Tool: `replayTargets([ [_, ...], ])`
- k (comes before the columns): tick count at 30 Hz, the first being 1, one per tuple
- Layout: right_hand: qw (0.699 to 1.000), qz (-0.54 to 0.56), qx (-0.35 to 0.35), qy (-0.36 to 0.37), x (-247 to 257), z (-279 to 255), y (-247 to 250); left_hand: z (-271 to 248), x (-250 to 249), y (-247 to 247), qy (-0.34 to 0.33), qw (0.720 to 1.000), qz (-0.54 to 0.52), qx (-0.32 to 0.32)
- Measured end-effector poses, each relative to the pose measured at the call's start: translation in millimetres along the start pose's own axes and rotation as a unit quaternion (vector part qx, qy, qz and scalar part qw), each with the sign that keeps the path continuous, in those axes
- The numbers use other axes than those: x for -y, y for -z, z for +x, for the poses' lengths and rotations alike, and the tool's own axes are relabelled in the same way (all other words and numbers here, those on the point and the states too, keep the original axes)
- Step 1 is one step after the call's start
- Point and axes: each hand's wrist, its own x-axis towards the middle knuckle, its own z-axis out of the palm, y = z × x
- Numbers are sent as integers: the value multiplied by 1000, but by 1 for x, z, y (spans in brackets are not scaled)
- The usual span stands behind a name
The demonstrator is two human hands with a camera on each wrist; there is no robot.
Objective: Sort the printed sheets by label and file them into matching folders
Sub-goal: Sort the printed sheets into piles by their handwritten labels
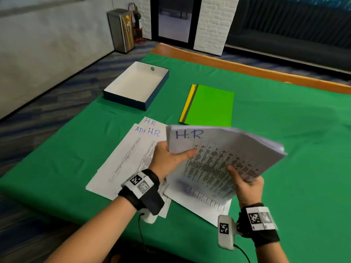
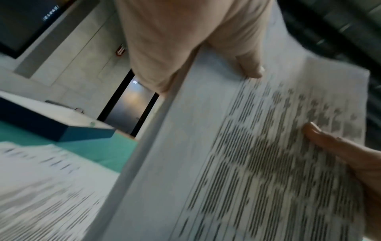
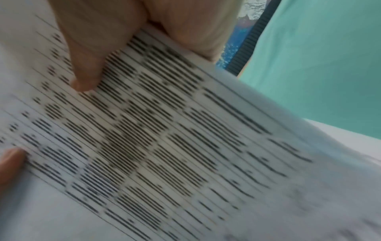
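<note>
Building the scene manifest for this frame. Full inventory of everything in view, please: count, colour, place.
held stack of sheets: one thick stack, white, top sheet marked H.R., lifted above the table in both hands
sorted sheets: several, white, marked H.R. and ADI, fanned on the cloth at left
single sheet: one, white, flat under the held stack
folders: two, green over yellow, mid-table
box: one, dark blue with white inside, shallow, open, far left of table
tablecloth: one, green, over a wooden-edged table
bin: one, steel, on the floor by the wall
left hand: grips the stack's left edge
right hand: grips the stack's near edge
wrist cameras: one on each wrist, on black bands
</note>
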Motion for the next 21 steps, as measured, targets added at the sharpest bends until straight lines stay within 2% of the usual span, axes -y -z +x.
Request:
replayTargets([
  [4,990,-98,31,-92,-42,-2,1,14,53,5,122,989,63,47],
  [8,965,-154,72,-202,-78,-6,9,16,103,14,194,951,206,124],
  [10,952,-176,66,-240,-89,-9,9,10,116,14,197,935,250,154],
  [14,945,-163,-28,-283,-95,-16,-1,-2,128,11,199,918,309,151],
  [18,930,-177,-113,-303,-100,-22,-9,-11,122,22,169,927,298,152],
  [21,921,-189,-133,-315,-101,-31,-7,-14,117,55,147,939,297,90],
])
